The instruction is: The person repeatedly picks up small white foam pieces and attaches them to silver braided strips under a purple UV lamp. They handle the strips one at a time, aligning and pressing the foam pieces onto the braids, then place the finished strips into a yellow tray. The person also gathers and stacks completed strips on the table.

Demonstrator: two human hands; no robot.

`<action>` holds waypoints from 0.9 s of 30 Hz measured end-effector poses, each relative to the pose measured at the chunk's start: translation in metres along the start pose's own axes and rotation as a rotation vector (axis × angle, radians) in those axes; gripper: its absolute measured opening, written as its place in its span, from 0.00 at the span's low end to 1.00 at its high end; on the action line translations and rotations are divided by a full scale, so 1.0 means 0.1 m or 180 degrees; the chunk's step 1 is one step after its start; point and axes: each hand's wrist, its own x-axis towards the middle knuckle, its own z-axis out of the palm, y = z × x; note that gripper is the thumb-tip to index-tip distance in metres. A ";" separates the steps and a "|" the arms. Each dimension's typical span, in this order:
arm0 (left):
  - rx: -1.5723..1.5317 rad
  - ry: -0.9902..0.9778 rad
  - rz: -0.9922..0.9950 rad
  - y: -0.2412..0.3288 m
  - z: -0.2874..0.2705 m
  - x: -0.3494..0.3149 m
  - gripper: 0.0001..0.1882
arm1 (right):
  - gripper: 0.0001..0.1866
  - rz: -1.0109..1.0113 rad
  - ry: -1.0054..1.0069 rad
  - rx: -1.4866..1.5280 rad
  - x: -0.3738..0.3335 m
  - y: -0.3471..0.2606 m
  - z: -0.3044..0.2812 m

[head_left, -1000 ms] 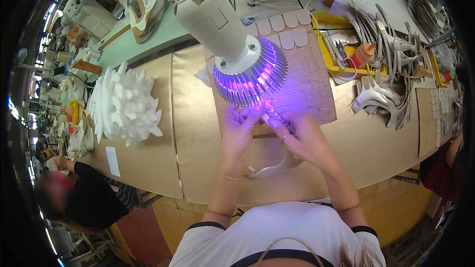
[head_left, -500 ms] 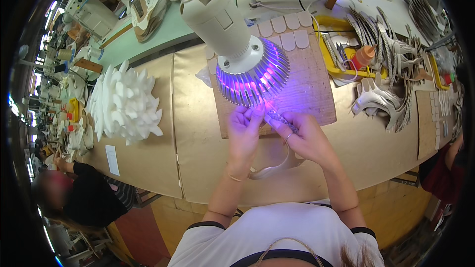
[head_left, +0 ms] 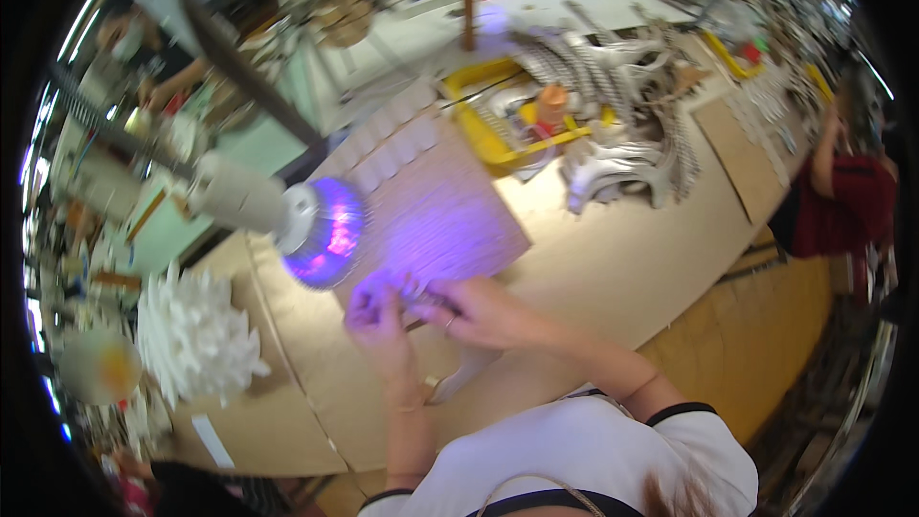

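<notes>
At the left of the worktop (head_left: 613, 268) stands a white spiky paper form (head_left: 196, 335), finished by its look. Right of it, a lamp (head_left: 287, 215) casts violet light onto a brown mat (head_left: 450, 220). Beneath the lamp, the left hand (head_left: 375, 318) and the right hand (head_left: 474, 311) meet over a small thin piece (head_left: 421, 304); the fingers of both are narrowed onto it (its kind is blurred). Judged from this, assembly of the piece is under way, not complete. A white curved part (head_left: 459, 373) lies just below the hands. Farther right, a yellow tray (head_left: 479, 134) and heaped white parts (head_left: 622, 153) wait, well apart. The lamp head hangs close over the left hand.
</notes>
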 end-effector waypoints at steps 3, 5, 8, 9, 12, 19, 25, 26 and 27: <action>-0.0142 0.0055 -0.0014 0.04 0.00 -0.02 0.13 | 0.17 -0.0261 0.0019 -0.0013 -0.13 -0.01 0.06; -0.0425 0.0174 -0.0034 0.03 0.04 -0.04 0.14 | 0.16 -0.0244 -0.0129 0.0103 -0.23 -0.02 0.08; -0.0585 -0.0132 -0.0069 0.07 0.05 -0.13 0.18 | 0.14 -0.0056 -0.0352 0.0428 -0.40 -0.09 0.10; -0.0522 -0.0127 -0.0117 0.08 0.07 -0.18 0.19 | 0.14 -0.0028 -0.0379 0.0571 -0.46 -0.13 0.10; -0.0319 0.0106 -0.0110 0.11 0.14 -0.40 0.23 | 0.13 0.0047 -0.0500 0.0844 -0.64 -0.21 -0.04; 0.0984 -0.2202 0.0787 0.11 0.27 -0.73 0.28 | 0.12 0.0066 0.0129 0.1178 -1.25 -0.07 -0.80; 0.2858 -0.3080 0.0754 -0.02 0.81 -1.15 0.22 | 0.10 0.0361 0.0884 0.1715 -1.58 0.28 -1.17; 0.2883 -0.3117 0.0982 -0.01 0.90 -1.16 0.21 | 0.10 0.0314 0.0944 0.1808 -1.66 0.35 -1.25; 0.3027 -0.3182 0.1107 0.02 1.01 -1.15 0.19 | 0.10 0.0258 0.1155 0.1705 -1.72 0.43 -1.35</action>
